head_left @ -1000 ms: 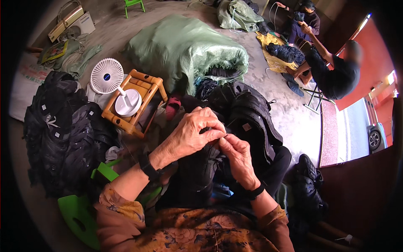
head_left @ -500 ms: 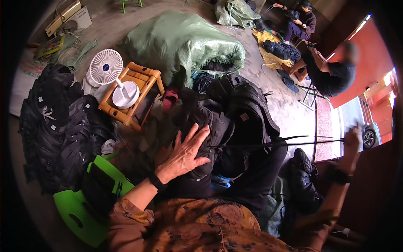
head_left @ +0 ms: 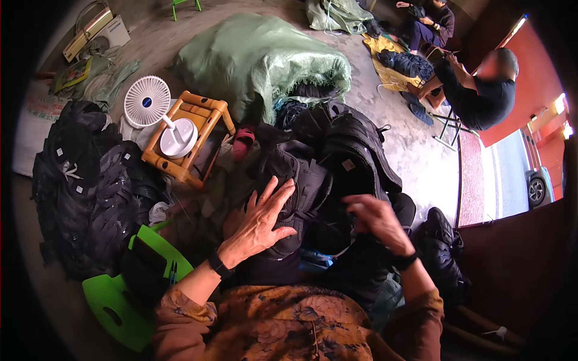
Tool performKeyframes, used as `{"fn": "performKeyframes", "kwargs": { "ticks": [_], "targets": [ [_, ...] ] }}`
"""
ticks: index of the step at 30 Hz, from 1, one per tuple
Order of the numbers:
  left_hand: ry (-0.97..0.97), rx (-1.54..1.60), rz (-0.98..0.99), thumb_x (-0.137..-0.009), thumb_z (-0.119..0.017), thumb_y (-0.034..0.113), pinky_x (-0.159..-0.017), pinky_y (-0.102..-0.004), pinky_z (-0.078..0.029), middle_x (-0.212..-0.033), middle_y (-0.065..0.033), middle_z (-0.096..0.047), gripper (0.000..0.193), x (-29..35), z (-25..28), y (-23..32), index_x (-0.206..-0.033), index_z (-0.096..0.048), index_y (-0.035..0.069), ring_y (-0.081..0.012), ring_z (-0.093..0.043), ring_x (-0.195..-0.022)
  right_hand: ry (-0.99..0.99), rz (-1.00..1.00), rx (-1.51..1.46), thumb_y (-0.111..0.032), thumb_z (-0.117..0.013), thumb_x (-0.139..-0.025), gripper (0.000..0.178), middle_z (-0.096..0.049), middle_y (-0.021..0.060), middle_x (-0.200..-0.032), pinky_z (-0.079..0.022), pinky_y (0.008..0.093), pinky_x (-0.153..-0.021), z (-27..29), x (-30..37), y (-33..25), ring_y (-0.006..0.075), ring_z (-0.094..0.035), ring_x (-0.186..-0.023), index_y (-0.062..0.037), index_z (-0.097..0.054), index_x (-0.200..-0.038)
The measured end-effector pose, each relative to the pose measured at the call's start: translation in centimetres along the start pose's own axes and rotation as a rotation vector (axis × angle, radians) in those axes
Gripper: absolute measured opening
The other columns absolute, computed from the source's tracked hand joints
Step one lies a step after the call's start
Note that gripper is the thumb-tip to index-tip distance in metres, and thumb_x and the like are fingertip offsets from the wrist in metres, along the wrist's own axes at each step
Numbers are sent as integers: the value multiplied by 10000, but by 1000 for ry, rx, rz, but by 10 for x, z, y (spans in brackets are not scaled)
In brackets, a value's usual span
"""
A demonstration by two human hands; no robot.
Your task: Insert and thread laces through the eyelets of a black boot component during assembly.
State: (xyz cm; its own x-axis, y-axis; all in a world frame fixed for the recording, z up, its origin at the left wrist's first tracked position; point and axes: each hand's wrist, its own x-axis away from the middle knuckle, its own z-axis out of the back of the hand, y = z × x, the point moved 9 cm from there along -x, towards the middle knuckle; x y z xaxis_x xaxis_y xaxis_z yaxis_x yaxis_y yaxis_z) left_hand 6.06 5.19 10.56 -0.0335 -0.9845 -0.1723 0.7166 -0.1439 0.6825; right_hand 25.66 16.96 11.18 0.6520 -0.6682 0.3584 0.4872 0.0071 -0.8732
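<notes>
A black shoe (head_left: 306, 180) with a mesh upper lies over my lap, its toe end toward me. My left hand (head_left: 257, 221) rests flat along its left side, fingers spread, the palm holding nothing. To the right of the shoe hovers my right hand (head_left: 383, 227), its fingers bent inward and smeared by motion. Whether a lace is between those fingers cannot be made out. Close beyond that hand sits a bulky heap of black shoes (head_left: 361, 159), one bearing a small white label. Something blue (head_left: 316, 260) shows between my legs.
At left stand a pile of black shoes (head_left: 90, 186), a bamboo stool (head_left: 158, 157) carrying a white fan (head_left: 147, 102), and a green chair (head_left: 117, 313). A large green sack (head_left: 235, 66) lies ahead. More black shoes (head_left: 439, 240) are at right. Two people (head_left: 481, 90) sit farther off.
My right hand has come back from far right, where it held black laces stretched taut, to beside the shoe. The taut laces no longer show. My left hand has barely moved.
</notes>
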Motion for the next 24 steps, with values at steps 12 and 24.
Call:
{"fn": "performKeyframes", "kwargs": {
  "ticks": [12,24],
  "targets": [
    [55,60,-31,-782,-751,389,-1128,-565,-197,-1567,-108,-285,935,-1,-5,-5,-1510,-237,106,-393,-153,-1467,-351,-146,-611,-318,-524,-1006,287,-555,-11,-686,-340,179,-497,-34,14,35,37,-434,-524,-49,-622,-994],
    [30,130,-4,-799,-632,624,-1132,-644,-79,-1598,-109,-192,1011,3,-25,-18,-1541,-142,144,-398,-53,-1481,314,346,-998,-206,-549,-1000,287,-501,-31,-705,-263,198,-447,141,-63,-80,32,-335,-484,-71,-501,-1249]
  ]
}}
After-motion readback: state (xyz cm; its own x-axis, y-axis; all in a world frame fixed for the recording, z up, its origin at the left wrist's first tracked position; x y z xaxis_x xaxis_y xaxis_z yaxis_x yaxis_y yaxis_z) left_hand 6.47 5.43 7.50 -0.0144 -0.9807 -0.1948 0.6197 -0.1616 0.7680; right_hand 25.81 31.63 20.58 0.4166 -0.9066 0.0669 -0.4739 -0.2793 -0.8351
